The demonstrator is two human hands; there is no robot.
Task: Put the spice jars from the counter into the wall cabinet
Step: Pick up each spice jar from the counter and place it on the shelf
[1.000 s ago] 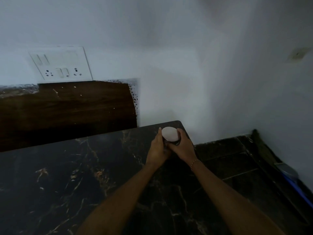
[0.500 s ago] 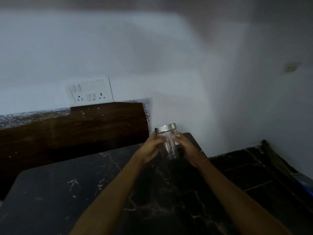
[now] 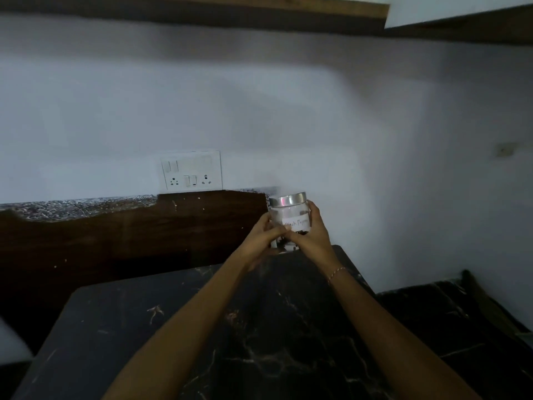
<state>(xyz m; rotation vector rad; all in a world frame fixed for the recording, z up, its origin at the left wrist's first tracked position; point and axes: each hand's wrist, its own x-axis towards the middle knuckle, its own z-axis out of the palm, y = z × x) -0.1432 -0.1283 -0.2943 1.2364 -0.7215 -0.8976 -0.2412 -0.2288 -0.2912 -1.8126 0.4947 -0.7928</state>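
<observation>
Above the counter, both hands (left hand, right hand) have lifted the jar, fingers clamped around it, toward the cabinet.

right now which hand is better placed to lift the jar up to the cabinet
Probably the right hand: it wraps the jar along its side up near the lid. The left hand only holds low at the front. The cabinet edge shows above, to the right.

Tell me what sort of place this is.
Most likely a home kitchen: a dark marble counter, a switch-and-socket plate on the wall above it, and a glass spice jar labelled black pepper, held in both hands.
</observation>
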